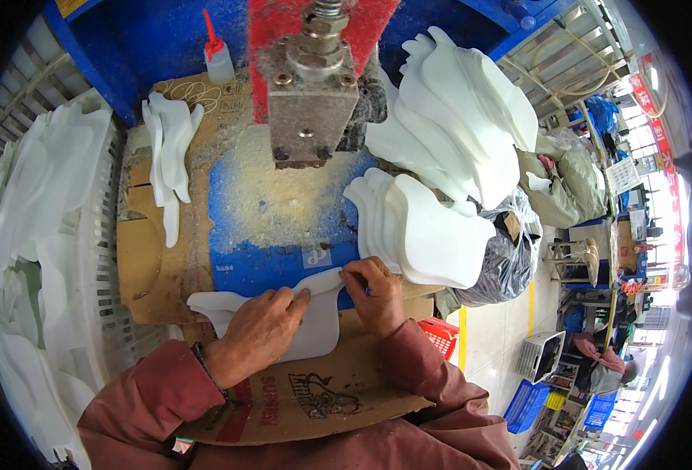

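A flat white shaped piece (pixel 315 329) lies on the cardboard at the front of the blue press table (pixel 260 266). My left hand (pixel 256 333) presses down on its middle, fingers spread. My right hand (pixel 373 294) pinches its upper right edge, and a small blue object shows between the fingers. The grey metal press head (pixel 311 102) hangs above the dusty patch of the table, behind both hands.
A stack of white pieces (pixel 424 227) sits right of the hands, a larger stack (pixel 459 117) behind it. A few pieces (pixel 170 157) lie at the left near a red-tipped squeeze bottle (pixel 218 55). A white crate (pixel 41 235) of pieces stands far left. Another person (pixel 600 368) sits lower right.
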A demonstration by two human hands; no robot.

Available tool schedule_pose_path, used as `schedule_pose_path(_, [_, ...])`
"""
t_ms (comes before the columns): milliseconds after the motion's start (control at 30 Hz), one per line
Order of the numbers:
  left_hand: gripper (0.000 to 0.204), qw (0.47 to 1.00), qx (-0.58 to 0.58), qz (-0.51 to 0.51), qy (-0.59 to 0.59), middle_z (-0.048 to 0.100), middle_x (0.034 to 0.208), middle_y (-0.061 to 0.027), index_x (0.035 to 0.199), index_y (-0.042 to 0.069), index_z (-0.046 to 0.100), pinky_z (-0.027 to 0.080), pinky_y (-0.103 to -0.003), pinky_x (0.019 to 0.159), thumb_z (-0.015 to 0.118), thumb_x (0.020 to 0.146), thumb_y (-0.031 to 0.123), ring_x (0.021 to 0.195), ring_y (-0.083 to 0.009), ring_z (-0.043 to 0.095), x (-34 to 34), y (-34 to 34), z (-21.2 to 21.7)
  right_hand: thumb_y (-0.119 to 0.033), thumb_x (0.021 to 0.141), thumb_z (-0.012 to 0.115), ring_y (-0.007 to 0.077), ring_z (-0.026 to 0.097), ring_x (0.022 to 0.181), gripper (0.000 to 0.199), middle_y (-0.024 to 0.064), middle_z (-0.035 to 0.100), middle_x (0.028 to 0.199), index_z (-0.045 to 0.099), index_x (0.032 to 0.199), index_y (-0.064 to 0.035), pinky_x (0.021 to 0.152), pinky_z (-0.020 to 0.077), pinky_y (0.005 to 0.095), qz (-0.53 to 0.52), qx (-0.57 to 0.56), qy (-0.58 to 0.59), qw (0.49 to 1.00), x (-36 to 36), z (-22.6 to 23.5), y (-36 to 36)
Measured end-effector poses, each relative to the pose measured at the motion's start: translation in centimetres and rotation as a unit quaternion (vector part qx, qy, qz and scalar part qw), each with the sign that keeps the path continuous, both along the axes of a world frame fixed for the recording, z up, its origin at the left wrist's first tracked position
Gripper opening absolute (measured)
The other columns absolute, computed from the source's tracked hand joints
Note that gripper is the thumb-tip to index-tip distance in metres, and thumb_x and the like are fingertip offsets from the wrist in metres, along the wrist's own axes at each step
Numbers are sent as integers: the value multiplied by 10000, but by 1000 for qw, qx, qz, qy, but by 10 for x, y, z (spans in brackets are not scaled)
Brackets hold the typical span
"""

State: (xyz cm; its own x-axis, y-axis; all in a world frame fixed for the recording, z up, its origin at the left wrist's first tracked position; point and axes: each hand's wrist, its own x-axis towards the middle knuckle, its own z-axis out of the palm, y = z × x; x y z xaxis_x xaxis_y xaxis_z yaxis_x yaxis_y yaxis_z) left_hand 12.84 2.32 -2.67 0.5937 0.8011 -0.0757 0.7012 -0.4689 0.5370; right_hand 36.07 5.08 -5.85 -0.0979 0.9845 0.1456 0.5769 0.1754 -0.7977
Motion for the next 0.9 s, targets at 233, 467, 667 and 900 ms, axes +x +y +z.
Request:
schedule_pose_path(233, [432, 1000, 10, 5, -7, 580, 965, -129, 1308, -31, 631, 566, -406, 697, 699, 894, 76, 825, -292, 654, 1, 0, -1, -79, 900, 760, 317, 678, 766, 113, 127, 667, 884, 679, 967, -36, 676, 541, 398, -7, -10, -78, 997, -1, -3, 1])
schedule_pose_path(467, [372, 996, 74, 20, -45, 627, 956, -160, 1226, -63, 637, 578, -419, 677, 620, 877, 62, 838, -315, 682, 4, -8, -30, -264, 937, 759, 276, 672, 680, 211, 122, 685, 762, 696, 951, -63, 645, 533, 401, 9, -89, -153, 984, 12, -12, 6])
schedule_pose_path(667, [477, 995, 79, -10, -57, 626, 1173, -195, 1281, -125, 603, 567, -396, 796, 598, 863, 105, 920, -295, 657, 15, -14, -41, -174, 887, 730, 381, 624, 758, 160, 166, 622, 829, 647, 859, -40, 690, 496, 471, 11, -79, -193, 978, 11, -4, 8])
schedule_pose_path(900, [484, 970, -93, 12, -223, 612, 1167, -188, 1482, 3, 466, 530, -428, 878, 571, 1033, 148, 1033, -352, 630, -18, -6, -51, -90, 908, 723, 209, 666, 708, 204, 117, 662, 827, 604, 1034, 17, 598, 541, 356, 15, -151, 114, 982, 12, 4, 14])
